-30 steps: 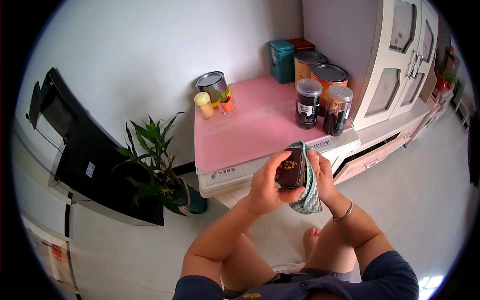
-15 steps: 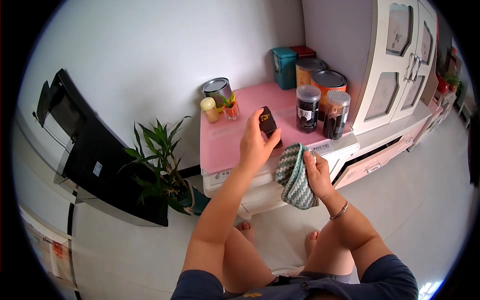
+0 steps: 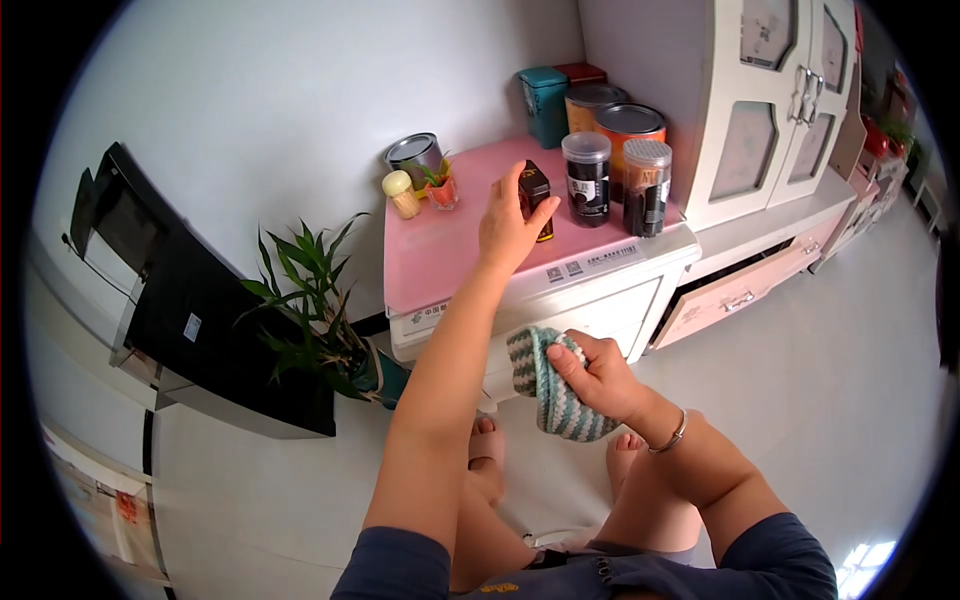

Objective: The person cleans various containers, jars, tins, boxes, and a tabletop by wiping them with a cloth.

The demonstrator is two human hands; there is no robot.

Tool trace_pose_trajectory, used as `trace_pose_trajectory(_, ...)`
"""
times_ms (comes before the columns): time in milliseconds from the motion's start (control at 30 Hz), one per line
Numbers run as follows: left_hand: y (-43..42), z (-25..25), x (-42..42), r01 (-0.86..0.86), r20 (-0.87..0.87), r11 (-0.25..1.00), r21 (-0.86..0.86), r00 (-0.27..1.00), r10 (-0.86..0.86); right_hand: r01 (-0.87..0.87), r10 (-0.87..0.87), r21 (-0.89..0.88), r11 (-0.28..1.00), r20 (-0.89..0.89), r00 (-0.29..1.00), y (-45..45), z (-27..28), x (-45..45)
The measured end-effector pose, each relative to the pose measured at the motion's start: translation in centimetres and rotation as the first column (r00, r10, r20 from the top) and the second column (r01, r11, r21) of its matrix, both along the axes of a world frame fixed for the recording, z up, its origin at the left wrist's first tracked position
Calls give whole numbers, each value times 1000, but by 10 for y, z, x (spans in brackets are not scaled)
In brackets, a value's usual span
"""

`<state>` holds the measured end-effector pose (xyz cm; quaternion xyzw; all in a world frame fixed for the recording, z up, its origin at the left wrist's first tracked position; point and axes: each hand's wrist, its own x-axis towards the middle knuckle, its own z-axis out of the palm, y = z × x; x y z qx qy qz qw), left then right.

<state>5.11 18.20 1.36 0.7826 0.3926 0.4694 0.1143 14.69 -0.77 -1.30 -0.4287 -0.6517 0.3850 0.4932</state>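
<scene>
My left hand (image 3: 507,224) is closed around a small dark box (image 3: 535,188) with gold marks, thumb on its right side and fingers on its left. The box is upright at the pink tabletop (image 3: 440,265); whether its base rests there, I cannot tell. Lower down, in front of the cabinet, my right hand (image 3: 604,382) grips a folded knitted cloth (image 3: 568,412) with green and white zigzag stripes. Just right of the box stand two clear jars with dark contents, one plain-lidded (image 3: 588,185) and one with a ridged lid (image 3: 648,190).
Behind the jars are an orange tin (image 3: 630,122) and a teal canister (image 3: 545,105). A toothpick holder (image 3: 402,195), a small potted plant (image 3: 441,190) and a grey tin (image 3: 414,152) stand at the left. A leafy plant (image 3: 315,290) and a black appliance (image 3: 220,310) flank the cabinet.
My left hand and the box have risen in view, with the box now more upright. My right hand has brought the cloth down and left, away from the tabletop edge. The view has shifted slightly.
</scene>
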Motion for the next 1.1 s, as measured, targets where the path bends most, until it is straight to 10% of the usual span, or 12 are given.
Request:
trace_pose_trajectory(300,-46,5,-20,-50,69,983,-179,996,64,-66,61,18,998,198,978,-27,6,8)
trace_pose_trajectory(500,-174,-9,-92,305,-389,898,317,906,-170,-262,301,-155,953,597,743,-36,-5,8)
trace_pose_trajectory(733,-287,-50,-240,161,-737,910,-383,540,-406,-266,474,-392,881,735,485,-53,-21,-10)
trace_pose_trajectory(800,-308,-71,-275,-27,-633,696,-718,442,-636,-266,574,-509,819,726,379,-68,-15,-21)
trace_pose_trajectory(967,-332,-59,-292,-163,-545,579,-799,602,-584,-451,730,-615,647,671,132,-69,-65,-26)
trace_pose_trajectory(1100,-344,-79,-327,64,-441,832,-551,824,-355,-455,717,-611,648,691,93,-45,-83,-39)
